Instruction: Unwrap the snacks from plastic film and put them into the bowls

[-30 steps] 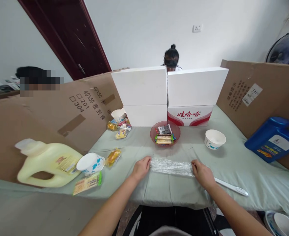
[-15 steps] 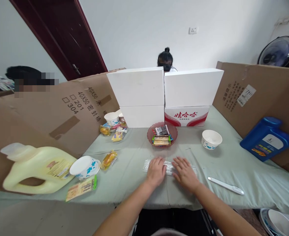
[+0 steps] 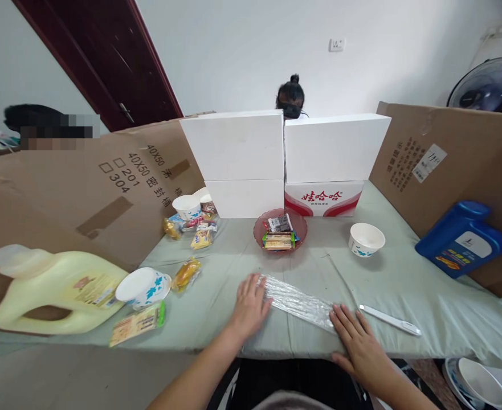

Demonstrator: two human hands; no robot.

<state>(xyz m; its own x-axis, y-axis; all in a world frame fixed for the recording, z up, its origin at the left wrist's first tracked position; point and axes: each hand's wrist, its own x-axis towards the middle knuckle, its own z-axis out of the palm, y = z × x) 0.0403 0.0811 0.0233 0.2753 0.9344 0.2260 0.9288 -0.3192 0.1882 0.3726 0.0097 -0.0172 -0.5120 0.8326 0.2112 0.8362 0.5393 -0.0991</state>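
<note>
A pale green cloth (image 3: 404, 285) covers the table, which is walled in by cardboard sheets (image 3: 105, 188), with white boxes (image 3: 233, 148) behind the red dish (image 3: 304, 228). The dish holds wrapped snack bars (image 3: 278, 240). To its right stands a paper bowl (image 3: 365, 239) (another bowl (image 3: 143, 287) lies tipped far to its left). In front of the dish lies a slanted strip of clear wrap (image 3: 300, 302). The left hand (image 3: 251, 304) and the right hand (image 3: 359, 341) press its ends, fingers flat and slightly spread.
</note>
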